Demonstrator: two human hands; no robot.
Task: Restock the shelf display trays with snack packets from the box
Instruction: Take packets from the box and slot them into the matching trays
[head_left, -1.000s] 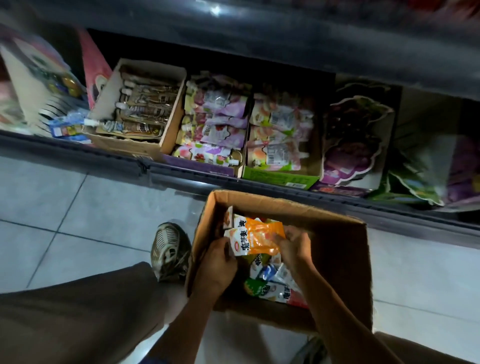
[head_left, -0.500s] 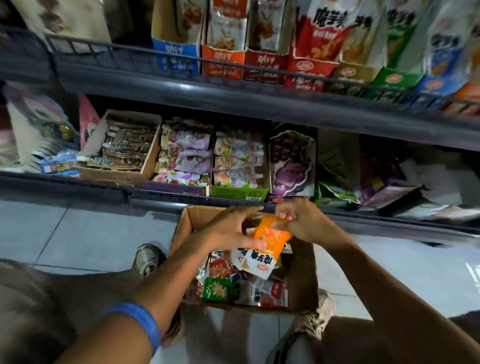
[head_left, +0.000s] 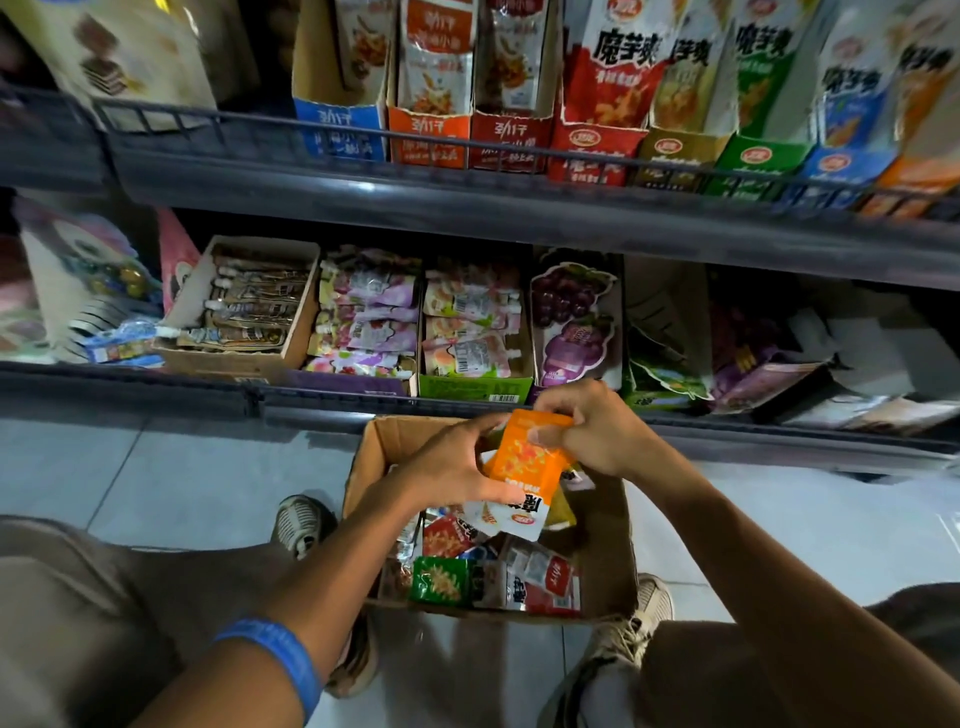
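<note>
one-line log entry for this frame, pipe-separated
phase: packet lifted | left hand: grips orange packet | right hand: pinches its top | over box | target: orange tray, upper shelf

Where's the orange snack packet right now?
In the head view, centre: the orange packet is held by the left hand and right hand above the cardboard box on the floor.

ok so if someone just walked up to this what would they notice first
Probably the bright orange snack packet, held up over the open cardboard box on the floor, gripped by the left hand and right hand. Next, the row of colourful display trays lining the upper shelf.
</note>
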